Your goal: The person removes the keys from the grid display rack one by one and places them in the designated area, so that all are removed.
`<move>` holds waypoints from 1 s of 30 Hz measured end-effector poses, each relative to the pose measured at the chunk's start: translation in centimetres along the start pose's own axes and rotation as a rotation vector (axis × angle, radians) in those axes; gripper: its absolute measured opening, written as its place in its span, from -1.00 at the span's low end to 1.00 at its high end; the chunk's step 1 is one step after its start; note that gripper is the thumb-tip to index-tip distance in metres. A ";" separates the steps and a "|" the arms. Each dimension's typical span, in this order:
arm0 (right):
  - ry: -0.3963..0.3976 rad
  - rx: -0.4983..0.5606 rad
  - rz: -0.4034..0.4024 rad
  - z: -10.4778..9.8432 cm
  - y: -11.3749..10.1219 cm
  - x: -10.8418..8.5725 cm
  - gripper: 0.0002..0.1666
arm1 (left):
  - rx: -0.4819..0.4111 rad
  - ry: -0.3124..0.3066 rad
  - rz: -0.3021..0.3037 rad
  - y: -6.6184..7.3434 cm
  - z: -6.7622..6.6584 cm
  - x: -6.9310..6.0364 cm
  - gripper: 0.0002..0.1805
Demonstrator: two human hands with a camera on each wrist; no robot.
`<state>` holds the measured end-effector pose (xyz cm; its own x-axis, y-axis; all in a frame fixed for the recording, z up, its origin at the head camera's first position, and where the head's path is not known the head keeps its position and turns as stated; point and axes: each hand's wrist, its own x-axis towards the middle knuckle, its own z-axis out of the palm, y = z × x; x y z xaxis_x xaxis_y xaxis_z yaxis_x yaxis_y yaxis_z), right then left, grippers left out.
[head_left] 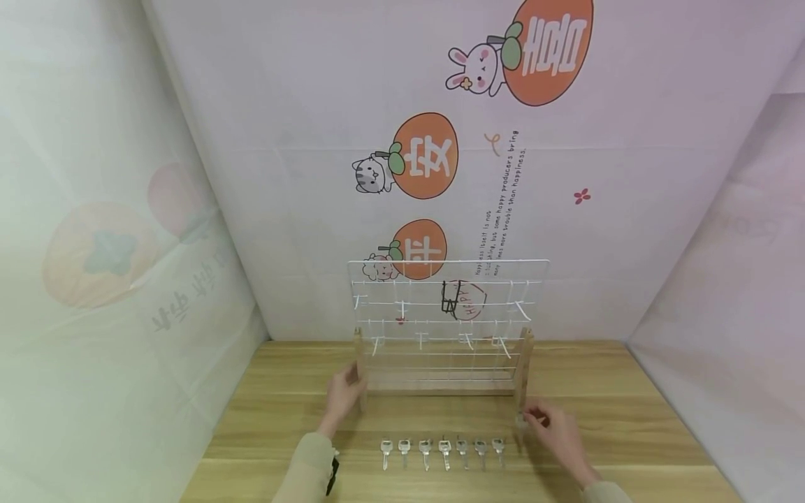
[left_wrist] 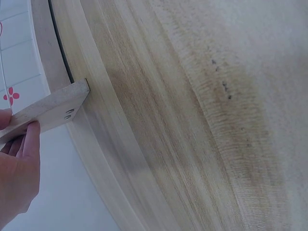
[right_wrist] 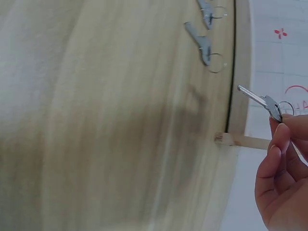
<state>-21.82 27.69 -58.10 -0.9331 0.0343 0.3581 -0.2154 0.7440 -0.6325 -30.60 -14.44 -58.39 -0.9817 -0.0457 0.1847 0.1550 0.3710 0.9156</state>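
Note:
In the head view my left hand point(head_left: 342, 392) grips the left wooden post point(head_left: 360, 363) of a wire grid rack point(head_left: 440, 381). The left wrist view shows the thumb and fingers on either side of that wooden post point(left_wrist: 53, 108). My right hand point(head_left: 556, 429) pinches a silver key point(right_wrist: 264, 102) with a thin ring on it, raised off the table beside the rack's right post point(head_left: 523, 370). In front of the rack, several more silver keys point(head_left: 445, 450) lie in a row, each apart from its neighbours.
White hooks point(head_left: 467, 340) stick out from the grid in two rows. The rack stands on a wood-grain table point(head_left: 597, 391). Behind it hangs a white printed cloth point(head_left: 302, 209), with more pale cloth at both sides.

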 end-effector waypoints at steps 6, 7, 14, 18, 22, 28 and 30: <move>-0.101 -0.032 0.096 0.4 0.5 -0.5 -0.90 | 0.006 0.002 0.003 -0.1 0.0 0.0 -0.49; -0.118 -0.029 0.116 0.4 0.6 -0.6 -0.90 | 0.006 0.002 0.004 -0.1 0.0 0.0 -0.49; -0.163 -0.033 0.145 0.9 1.1 -1.0 -0.90 | 0.020 0.004 0.019 -0.1 0.0 0.0 -0.50; -0.163 -0.031 0.113 1.2 1.4 -1.2 -0.90 | 0.018 0.006 0.018 0.1 0.0 0.0 -0.50; -0.167 -0.037 0.106 1.4 1.7 -1.2 -0.92 | 0.022 0.010 0.026 0.1 0.0 0.0 -0.50; -0.148 -0.055 0.093 1.8 2.0 -1.2 -0.89 | 0.007 0.007 0.018 0.1 0.0 -0.1 -0.49; -0.143 -0.058 0.090 1.9 2.2 -1.1 -0.89 | 0.002 0.007 0.018 0.1 0.0 -0.1 -0.49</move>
<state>-21.78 27.99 -61.19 -0.9803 0.0102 0.1973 -0.1158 0.7794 -0.6157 -30.46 -14.38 -58.36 -0.9779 -0.0453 0.2040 0.1728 0.3740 0.9112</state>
